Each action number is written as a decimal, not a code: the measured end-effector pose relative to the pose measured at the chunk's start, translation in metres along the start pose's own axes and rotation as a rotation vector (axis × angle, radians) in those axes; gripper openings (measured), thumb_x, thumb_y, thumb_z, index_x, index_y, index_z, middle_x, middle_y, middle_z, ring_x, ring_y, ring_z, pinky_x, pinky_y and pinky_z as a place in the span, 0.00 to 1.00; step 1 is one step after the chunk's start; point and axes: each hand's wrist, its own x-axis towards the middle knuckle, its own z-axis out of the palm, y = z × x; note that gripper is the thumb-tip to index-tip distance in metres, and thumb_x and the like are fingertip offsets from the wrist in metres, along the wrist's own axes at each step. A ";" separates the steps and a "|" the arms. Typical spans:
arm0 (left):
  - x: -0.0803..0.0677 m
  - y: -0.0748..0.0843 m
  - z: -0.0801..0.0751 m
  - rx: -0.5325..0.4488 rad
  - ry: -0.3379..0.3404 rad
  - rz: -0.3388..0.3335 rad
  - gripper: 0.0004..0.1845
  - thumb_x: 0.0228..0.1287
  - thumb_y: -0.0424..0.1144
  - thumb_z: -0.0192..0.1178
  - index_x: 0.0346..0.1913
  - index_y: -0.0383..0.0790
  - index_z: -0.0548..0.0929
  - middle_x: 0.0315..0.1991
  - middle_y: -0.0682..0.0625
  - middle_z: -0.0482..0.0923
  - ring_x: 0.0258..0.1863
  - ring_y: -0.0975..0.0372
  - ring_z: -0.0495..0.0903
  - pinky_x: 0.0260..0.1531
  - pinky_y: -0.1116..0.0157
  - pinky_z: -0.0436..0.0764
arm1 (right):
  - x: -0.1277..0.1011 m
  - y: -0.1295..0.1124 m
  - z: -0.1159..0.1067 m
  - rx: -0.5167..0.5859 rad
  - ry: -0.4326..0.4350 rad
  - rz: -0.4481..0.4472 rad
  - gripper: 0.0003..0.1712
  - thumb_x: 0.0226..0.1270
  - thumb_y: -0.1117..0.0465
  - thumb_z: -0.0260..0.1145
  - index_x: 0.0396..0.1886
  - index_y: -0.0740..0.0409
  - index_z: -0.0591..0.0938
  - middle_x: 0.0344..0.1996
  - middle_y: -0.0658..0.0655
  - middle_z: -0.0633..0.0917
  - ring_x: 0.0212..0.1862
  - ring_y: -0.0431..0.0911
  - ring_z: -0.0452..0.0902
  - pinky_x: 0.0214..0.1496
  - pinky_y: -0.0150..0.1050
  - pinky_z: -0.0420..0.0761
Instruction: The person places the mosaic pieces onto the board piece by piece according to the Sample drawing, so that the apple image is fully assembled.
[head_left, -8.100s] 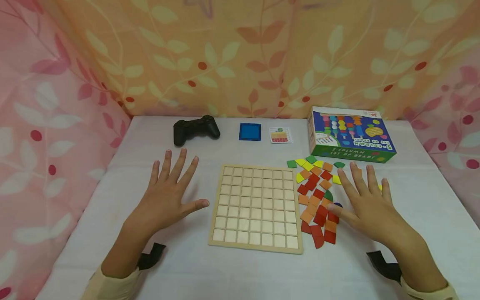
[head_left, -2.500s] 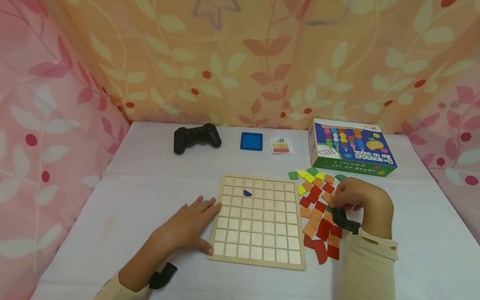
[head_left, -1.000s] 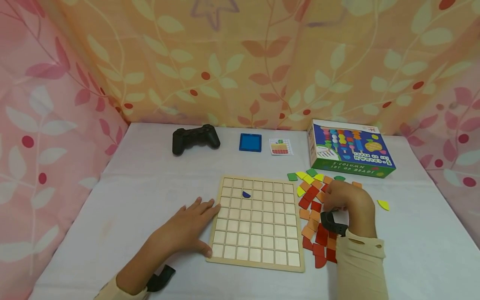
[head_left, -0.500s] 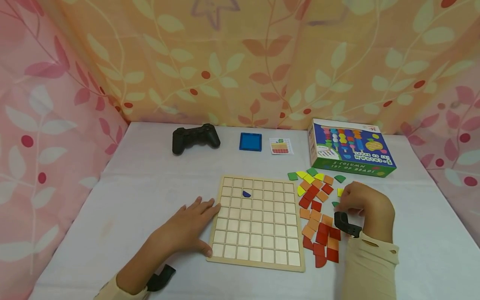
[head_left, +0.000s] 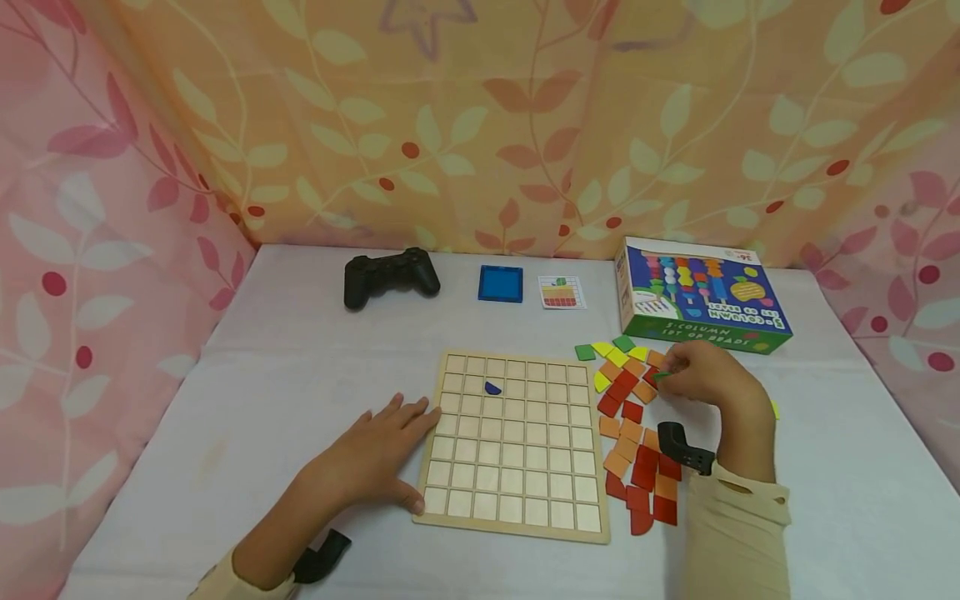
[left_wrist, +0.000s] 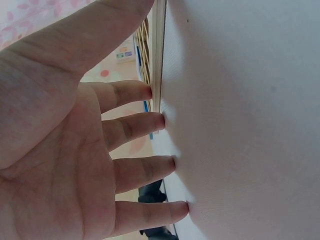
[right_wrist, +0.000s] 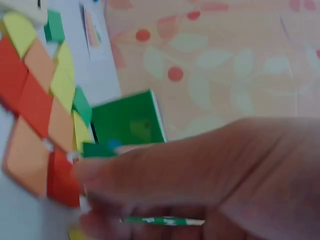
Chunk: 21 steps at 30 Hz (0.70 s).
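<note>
A wooden grid board lies on the white table, with one dark blue piece in a cell near its top left. My left hand rests flat beside the board's left edge, fingertips touching the board's edge. Right of the board lies a heap of red, orange, yellow and green tiles. My right hand hovers over the heap's upper part and pinches a small green piece; the right wrist view shows that green piece edge-on under the fingers, blurred.
At the back of the table lie a black game controller, a blue square tray, a small pattern card and a colourful toy box. Patterned curtains close in the table on three sides.
My right hand has moved up from the heap's right side to its top, now with a green piece in its fingers. The left hand and the board stay put.
</note>
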 end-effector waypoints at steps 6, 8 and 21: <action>0.000 0.000 0.000 0.000 -0.002 0.008 0.63 0.36 0.59 0.81 0.77 0.41 0.63 0.77 0.41 0.57 0.76 0.42 0.51 0.64 0.34 0.59 | 0.004 -0.024 0.010 0.012 0.146 -0.128 0.14 0.62 0.61 0.72 0.43 0.65 0.82 0.38 0.63 0.83 0.42 0.58 0.74 0.40 0.50 0.81; 0.000 -0.001 0.000 -0.002 0.001 0.013 0.63 0.36 0.59 0.81 0.77 0.41 0.62 0.77 0.41 0.57 0.76 0.41 0.51 0.63 0.33 0.60 | 0.006 -0.034 0.016 0.018 0.201 -0.166 0.13 0.63 0.61 0.71 0.44 0.64 0.83 0.37 0.62 0.82 0.41 0.57 0.74 0.40 0.49 0.81; 0.001 -0.001 0.000 -0.008 0.004 0.016 0.63 0.36 0.58 0.81 0.77 0.40 0.63 0.77 0.41 0.57 0.76 0.41 0.51 0.63 0.33 0.60 | 0.023 -0.101 0.068 0.158 0.297 -0.418 0.11 0.72 0.62 0.64 0.48 0.63 0.86 0.35 0.57 0.85 0.39 0.52 0.76 0.44 0.48 0.79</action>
